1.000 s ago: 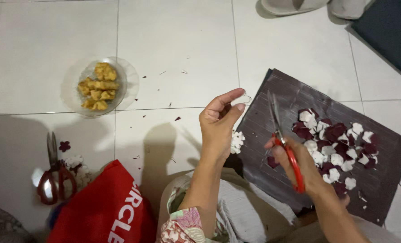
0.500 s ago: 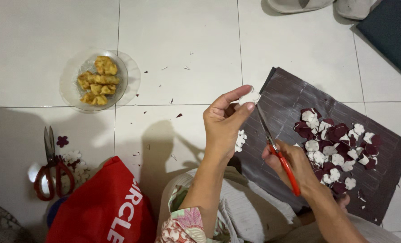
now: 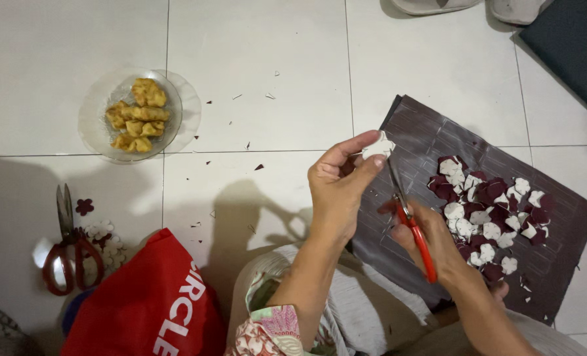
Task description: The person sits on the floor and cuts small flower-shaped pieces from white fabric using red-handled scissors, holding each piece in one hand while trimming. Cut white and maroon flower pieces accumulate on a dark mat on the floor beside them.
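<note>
Left hand [image 3: 336,191] pinches a small white paper cutout [image 3: 378,146]; right hand [image 3: 432,244] grips red-handled scissors [image 3: 409,214], blades seemingly at its edge.

Glossy white tiled floor [image 3: 254,53]; clear glass dish [image 3: 99,125]; matt dark ribbed mat [image 3: 425,138]; red plastic-handled metal scissors [image 3: 409,214]; thin white paper piece [image 3: 378,146]; red cloth bag [image 3: 142,303].

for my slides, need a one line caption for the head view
Left hand pinches a small white paper piece while the right hand trims it with red-handled scissors.

Bright overhead light, soft shadows
</note>
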